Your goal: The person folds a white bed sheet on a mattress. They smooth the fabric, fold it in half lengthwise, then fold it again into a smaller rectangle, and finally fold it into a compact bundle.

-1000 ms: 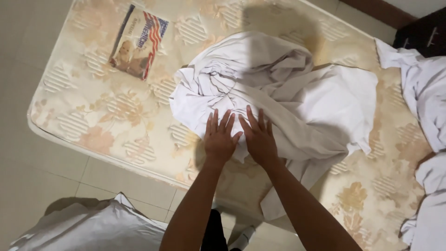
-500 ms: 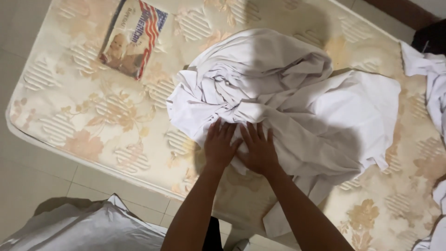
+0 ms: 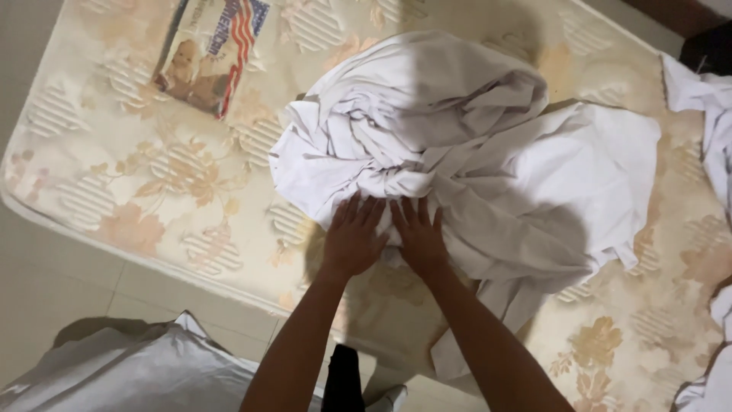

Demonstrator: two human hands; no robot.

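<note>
Two bare hands lie side by side, palms down and fingers spread, on the near edge of a crumpled white cotton sheet. The left hand and right hand nearly touch at the thumbs, pressing flat on the cloth rather than pinching it; nothing is gripped in either one.

Since a second ago the hands have crept a little toward 12 o'clock, further onto the bunched folds, and the view has swung so that the heap now sits higher and more central. The wrinkled knot of fabric just beyond the fingertips looks more gathered than it did, while the smoother flap at 3 o'clock lies spread much as before. Judged from that, the cloth is being pushed and smoothed under the palms, not lifted.

The sheet rests on a cream quilted mattress with a faded floral pattern, lying low on a pale tiled floor. At 11 o'clock from the hands, near the mattress corner, lies a flat printed packet with red and white stripes, well apart from the sheet. More white linen trails in at 2 o'clock along the right edge of the view. At 7 o'clock, down on the floor, sits another heap of white fabric. A soft shadow falls across the middle of the sheet and the mattress beside the forearms.
</note>
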